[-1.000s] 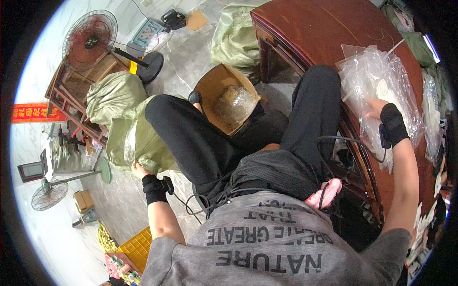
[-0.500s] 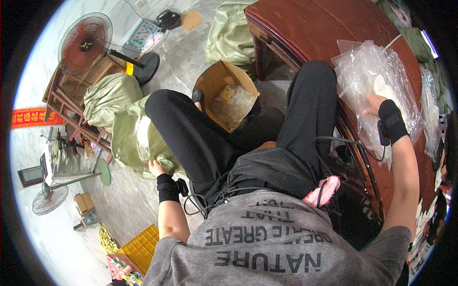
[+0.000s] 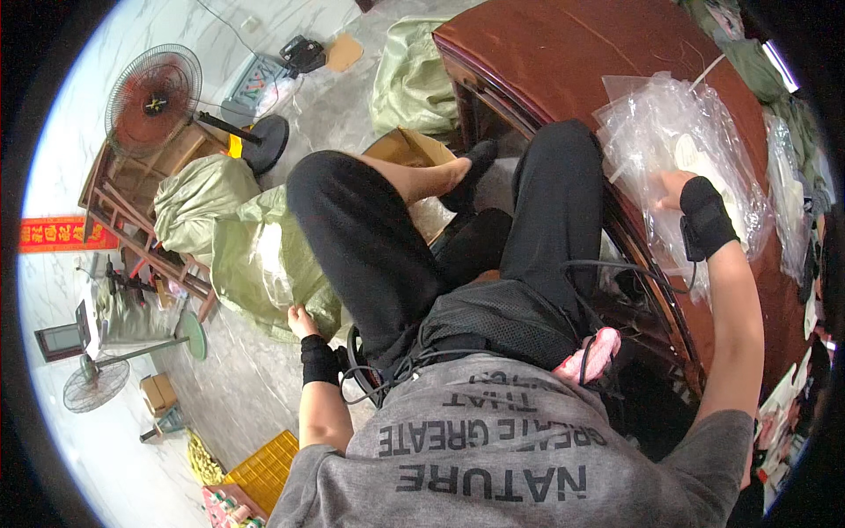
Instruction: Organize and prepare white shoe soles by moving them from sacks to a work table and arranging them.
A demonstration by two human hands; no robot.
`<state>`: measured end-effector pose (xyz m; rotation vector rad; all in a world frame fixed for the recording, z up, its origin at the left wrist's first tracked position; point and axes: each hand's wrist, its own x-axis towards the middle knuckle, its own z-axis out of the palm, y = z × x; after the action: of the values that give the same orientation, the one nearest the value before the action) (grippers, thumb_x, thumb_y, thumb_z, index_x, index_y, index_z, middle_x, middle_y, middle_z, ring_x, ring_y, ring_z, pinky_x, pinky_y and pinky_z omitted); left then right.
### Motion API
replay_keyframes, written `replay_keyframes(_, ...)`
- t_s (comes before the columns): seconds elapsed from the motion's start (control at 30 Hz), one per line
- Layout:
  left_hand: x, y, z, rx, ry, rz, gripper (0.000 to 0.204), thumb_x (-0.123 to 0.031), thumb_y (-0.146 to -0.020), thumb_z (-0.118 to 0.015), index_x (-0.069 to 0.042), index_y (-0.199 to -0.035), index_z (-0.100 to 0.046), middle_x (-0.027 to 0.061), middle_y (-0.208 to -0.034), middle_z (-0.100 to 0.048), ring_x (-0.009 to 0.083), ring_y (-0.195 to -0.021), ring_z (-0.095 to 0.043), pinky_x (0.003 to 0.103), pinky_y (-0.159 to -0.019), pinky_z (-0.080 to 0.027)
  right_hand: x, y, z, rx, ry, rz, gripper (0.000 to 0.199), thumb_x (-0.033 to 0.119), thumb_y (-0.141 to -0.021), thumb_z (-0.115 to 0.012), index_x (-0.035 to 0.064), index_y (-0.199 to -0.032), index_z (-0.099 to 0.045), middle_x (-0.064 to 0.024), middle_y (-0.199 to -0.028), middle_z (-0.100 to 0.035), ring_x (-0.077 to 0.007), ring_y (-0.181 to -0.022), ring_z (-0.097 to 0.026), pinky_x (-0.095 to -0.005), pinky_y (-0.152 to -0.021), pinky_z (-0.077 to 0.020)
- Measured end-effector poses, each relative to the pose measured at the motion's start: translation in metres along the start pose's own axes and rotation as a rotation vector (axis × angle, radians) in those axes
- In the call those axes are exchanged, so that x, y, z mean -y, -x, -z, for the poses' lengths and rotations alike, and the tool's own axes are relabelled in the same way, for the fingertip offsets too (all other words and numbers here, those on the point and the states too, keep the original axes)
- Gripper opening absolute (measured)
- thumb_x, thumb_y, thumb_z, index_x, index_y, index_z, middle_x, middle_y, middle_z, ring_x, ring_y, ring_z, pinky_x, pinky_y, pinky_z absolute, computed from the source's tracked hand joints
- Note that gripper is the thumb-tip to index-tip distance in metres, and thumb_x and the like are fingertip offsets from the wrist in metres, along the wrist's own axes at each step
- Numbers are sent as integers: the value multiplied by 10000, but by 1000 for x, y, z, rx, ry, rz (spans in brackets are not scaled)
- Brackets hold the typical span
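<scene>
Low on the left, my left hand (image 3: 302, 322) has its fingers closed on the end of a clear plastic bag (image 3: 275, 268). That bag lies against a pale green woven sack (image 3: 236, 264) beside my left knee. On the right, my right hand (image 3: 676, 188) rests on a loose pile of clear plastic bags (image 3: 647, 114) on the brown-covered table (image 3: 537, 44). Its fingers are stretched out and partly apart. A white, sole-shaped piece (image 3: 694, 157) shows among the bags just beyond this hand. Both wrists wear black bands with cables.
An open cardboard box (image 3: 407, 148) stands on the floor, partly behind my raised left leg. Another green sack (image 3: 414, 84) leans by the table. A standing fan (image 3: 154, 104), a wooden frame (image 3: 141, 211) and a yellow crate (image 3: 267, 468) are at the left.
My left leg has lifted and swung right, so the foot now crosses over the cardboard box. Both hands stay near the same things, and the view has shifted slightly.
</scene>
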<state>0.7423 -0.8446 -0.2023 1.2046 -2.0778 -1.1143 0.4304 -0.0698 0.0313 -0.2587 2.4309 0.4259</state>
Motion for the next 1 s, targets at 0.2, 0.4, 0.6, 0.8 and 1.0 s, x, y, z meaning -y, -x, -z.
replay_keyframes(0.2, -10, 16, -5, 37, -132, -18, 224, -175, -860, -570, 40, -919, -582, 127, -828, -627, 205, -744, -548, 324, -727, -437, -4, -3, -14, -91, -9, -7, 582, 319, -676, -750, 91, -1178, -564, -195, -984, -653, -349, -939, -626, -413, -826, -492)
replay_keyframes(0.4, -2, 1, -5, 82, -130, -68, 324, -219, -861, -573, 69, -1009, -582, 186, -920, -652, 272, -818, -596, 351, -784, -449, -8, -2, -15, -109, 13, -18, 566, 338, -670, -754, 49, -1120, -570, -220, -962, -649, -357, -930, -627, -422, -818, -492)
replay_keyframes(0.6, -4, 4, -2, 50, -273, -104, 283, -203, -854, -569, 52, -972, -596, 200, -861, -646, 308, -776, -596, 373, -745, -455, 5, 8, 1, -87, -72, 28, 589, 344, -665, -755, 70, -1148, -561, -213, -977, -647, -360, -955, -616, -420, -838, -483)
replay_keyframes(0.8, -20, 8, -10, 49, -149, -113, 251, -200, -839, -564, 44, -898, -575, 197, -779, -613, 325, -699, -561, 390, -703, -445, -2, 8, -11, -152, -51, -21, 514, 289, -691, -740, 57, -1106, -546, -204, -948, -648, -362, -937, -617, -439, -820, -481)
replay_keyframes(1.0, -35, -5, -15, 102, -362, -88, 259, -205, -852, -550, 41, -931, -566, 207, -830, -623, 319, -739, -572, 389, -727, -446, 9, 14, -15, -169, -48, -106, 438, 251, -747, -709, 13, -1057, -511, -224, -921, -638, -373, -920, -617, -445, -789, -486)
